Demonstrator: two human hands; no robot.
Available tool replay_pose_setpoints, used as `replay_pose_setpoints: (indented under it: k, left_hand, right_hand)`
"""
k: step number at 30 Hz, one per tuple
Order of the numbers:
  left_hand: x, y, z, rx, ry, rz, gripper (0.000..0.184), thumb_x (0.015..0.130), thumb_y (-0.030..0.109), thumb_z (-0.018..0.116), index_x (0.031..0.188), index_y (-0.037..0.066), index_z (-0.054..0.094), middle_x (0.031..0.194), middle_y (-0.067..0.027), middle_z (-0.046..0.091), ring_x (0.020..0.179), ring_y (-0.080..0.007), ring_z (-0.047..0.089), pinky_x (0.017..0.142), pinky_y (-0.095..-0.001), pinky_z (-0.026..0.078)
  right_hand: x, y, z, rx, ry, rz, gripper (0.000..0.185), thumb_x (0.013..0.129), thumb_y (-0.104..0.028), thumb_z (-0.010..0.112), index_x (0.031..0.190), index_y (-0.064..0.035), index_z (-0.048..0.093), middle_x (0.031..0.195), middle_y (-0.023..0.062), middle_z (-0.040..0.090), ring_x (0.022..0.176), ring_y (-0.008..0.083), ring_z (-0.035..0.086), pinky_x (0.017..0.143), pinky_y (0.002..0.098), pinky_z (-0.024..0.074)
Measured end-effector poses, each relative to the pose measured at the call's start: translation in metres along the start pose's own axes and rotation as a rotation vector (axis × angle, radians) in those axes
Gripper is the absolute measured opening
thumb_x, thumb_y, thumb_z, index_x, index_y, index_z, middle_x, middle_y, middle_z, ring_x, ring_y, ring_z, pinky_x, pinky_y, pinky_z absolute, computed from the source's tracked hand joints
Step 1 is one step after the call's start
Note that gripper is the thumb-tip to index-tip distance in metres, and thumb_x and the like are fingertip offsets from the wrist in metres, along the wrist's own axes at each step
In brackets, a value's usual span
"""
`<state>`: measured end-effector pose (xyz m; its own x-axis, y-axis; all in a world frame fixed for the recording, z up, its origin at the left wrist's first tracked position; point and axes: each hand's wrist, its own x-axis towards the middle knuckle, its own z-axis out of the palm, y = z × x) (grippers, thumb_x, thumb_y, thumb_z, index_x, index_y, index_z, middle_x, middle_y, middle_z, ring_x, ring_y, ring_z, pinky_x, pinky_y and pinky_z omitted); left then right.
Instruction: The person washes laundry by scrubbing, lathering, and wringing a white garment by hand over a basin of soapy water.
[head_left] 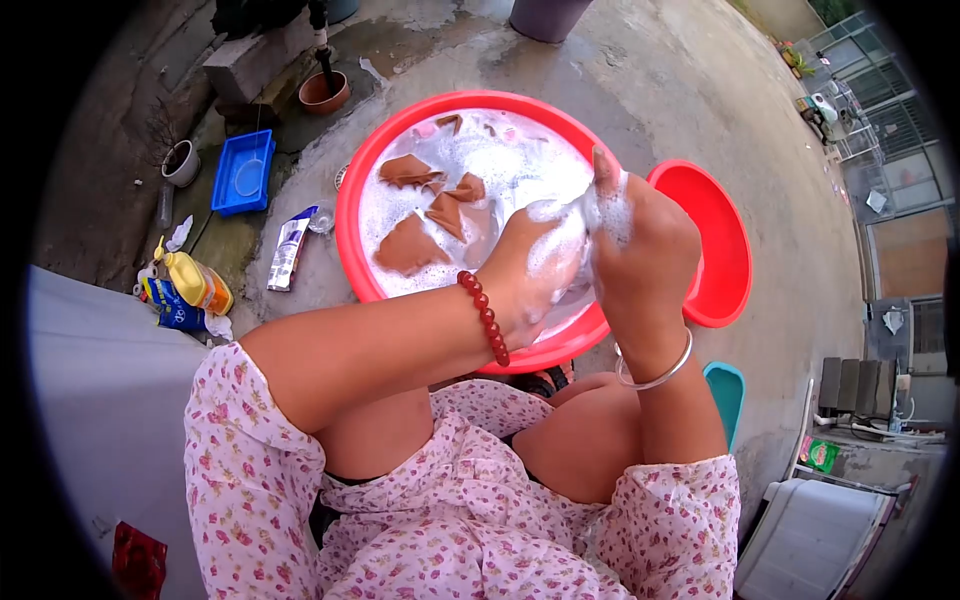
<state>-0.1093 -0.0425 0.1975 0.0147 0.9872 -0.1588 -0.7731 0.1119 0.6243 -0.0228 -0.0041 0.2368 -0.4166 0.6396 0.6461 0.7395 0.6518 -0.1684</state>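
Note:
Both of my hands are together over the right part of a large red basin (352, 235) of foamy water. Brown cloth (408, 245) floats in the suds on the basin's left side. My left hand (535, 262), with a red bead bracelet (483, 318) at the wrist, is closed and covered with foam. My right hand (640, 235), with a silver bangle (655, 380) below it, is also closed, pressed against the left one. Foamy, whitish material (590, 225) shows between them, too covered in suds to make out.
A smaller red basin (722, 245) stands right of the large one, with a teal container (725, 400) below it. On the left are a blue tray (242, 175), a detergent packet (290, 250) and a yellow jug (198, 283). A purple bucket (548, 15) stands beyond.

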Motion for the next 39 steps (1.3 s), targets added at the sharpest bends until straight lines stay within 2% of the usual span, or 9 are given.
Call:
replay_pose_setpoints:
  k: [6, 8, 14, 22, 25, 28, 34, 36, 39]
  left_hand:
    - [0.001, 0.002, -0.017, -0.181, 0.005, -0.32, 0.012, 0.09, 0.015, 0.048, 0.09, 0.008, 0.058, 0.081, 0.0017, 0.054, 0.07, -0.0075, 0.051, 0.059, -0.027, 0.043]
    - [-0.008, -0.003, -0.007, 0.185, 0.004, 0.092, 0.015, 0.09, 0.019, 0.048, 0.088, 0.008, 0.058, 0.079, 0.0019, 0.054, 0.07, -0.0078, 0.051, 0.059, -0.026, 0.043]
    - [-0.001, 0.008, -0.016, -0.261, 0.012, -0.355, 0.014, 0.09, 0.018, 0.047, 0.089, 0.007, 0.056, 0.079, 0.0004, 0.055, 0.068, -0.0096, 0.051, 0.059, -0.0257, 0.042]
    - [-0.005, 0.002, -0.01, 0.041, 0.014, -0.078, 0.025, 0.088, 0.027, 0.057, 0.105, 0.008, 0.055, 0.098, -0.0017, 0.06, 0.09, -0.0122, 0.057, 0.078, -0.0285, 0.048]
    - [-0.007, -0.001, -0.016, -0.17, -0.036, -0.256, 0.014, 0.09, 0.02, 0.051, 0.09, 0.008, 0.057, 0.083, 0.0013, 0.054, 0.073, -0.0076, 0.049, 0.06, -0.0262, 0.043]
    - [-0.007, -0.007, 0.002, 0.132, 0.122, 0.075, 0.02, 0.091, 0.024, 0.047, 0.085, 0.008, 0.056, 0.077, -0.0012, 0.055, 0.067, -0.0102, 0.052, 0.055, -0.0274, 0.043]
    - [-0.011, 0.008, -0.006, -0.285, 0.11, -0.344, 0.013, 0.087, 0.01, 0.047, 0.087, 0.003, 0.057, 0.075, 0.0006, 0.051, 0.066, -0.0084, 0.047, 0.057, -0.0247, 0.041]
    - [-0.002, -0.008, -0.008, 0.088, 0.089, -0.031, 0.014, 0.088, 0.015, 0.049, 0.089, 0.004, 0.058, 0.075, 0.001, 0.052, 0.065, -0.0083, 0.046, 0.056, -0.0243, 0.04]
    - [-0.009, 0.006, 0.007, 0.06, 0.109, -0.079, 0.015, 0.088, 0.018, 0.051, 0.088, 0.004, 0.057, 0.078, 0.0015, 0.053, 0.066, -0.0083, 0.046, 0.056, -0.0247, 0.04]
  right_hand:
    - [-0.011, -0.011, 0.004, 0.157, 0.073, -0.107, 0.031, 0.08, -0.019, 0.065, 0.058, -0.007, 0.046, 0.047, 0.0112, 0.044, 0.042, 0.0285, 0.047, 0.038, 0.0368, 0.033]
    - [0.001, 0.006, 0.005, 0.074, -0.026, 0.087, 0.032, 0.08, -0.019, 0.065, 0.057, -0.0073, 0.046, 0.047, 0.011, 0.044, 0.041, 0.0285, 0.046, 0.038, 0.0364, 0.0329]
    - [-0.018, -0.031, -0.014, 0.088, -0.058, -0.127, 0.029, 0.079, -0.019, 0.065, 0.059, -0.0068, 0.047, 0.049, 0.0113, 0.046, 0.042, 0.0289, 0.047, 0.039, 0.0373, 0.0341]
    - [-0.018, -0.023, -0.011, 0.146, -0.034, -0.111, 0.028, 0.079, -0.016, 0.066, 0.061, -0.0071, 0.046, 0.049, 0.0104, 0.045, 0.042, 0.0276, 0.047, 0.039, 0.036, 0.034]
    - [-0.013, -0.014, -0.002, 0.144, 0.013, -0.114, 0.028, 0.079, -0.018, 0.065, 0.061, -0.0065, 0.047, 0.051, 0.0113, 0.046, 0.043, 0.028, 0.047, 0.039, 0.0363, 0.034]
    - [-0.003, 0.004, -0.001, 0.085, -0.054, 0.094, 0.027, 0.08, -0.017, 0.064, 0.061, -0.0057, 0.049, 0.052, 0.012, 0.047, 0.045, 0.0285, 0.048, 0.04, 0.037, 0.034]
    - [-0.019, -0.019, 0.0, 0.193, 0.039, -0.153, 0.024, 0.08, -0.016, 0.064, 0.064, -0.0057, 0.05, 0.052, 0.0117, 0.048, 0.043, 0.0289, 0.047, 0.041, 0.0374, 0.0347]
    - [-0.005, 0.0, 0.003, 0.138, -0.067, 0.106, 0.026, 0.082, -0.016, 0.062, 0.062, -0.0052, 0.05, 0.052, 0.0127, 0.047, 0.044, 0.0296, 0.048, 0.041, 0.0377, 0.0352]
    - [-0.006, -0.003, -0.003, 0.131, -0.014, 0.009, 0.025, 0.081, -0.014, 0.063, 0.062, -0.0053, 0.049, 0.051, 0.0125, 0.047, 0.044, 0.0289, 0.047, 0.041, 0.0372, 0.0348]
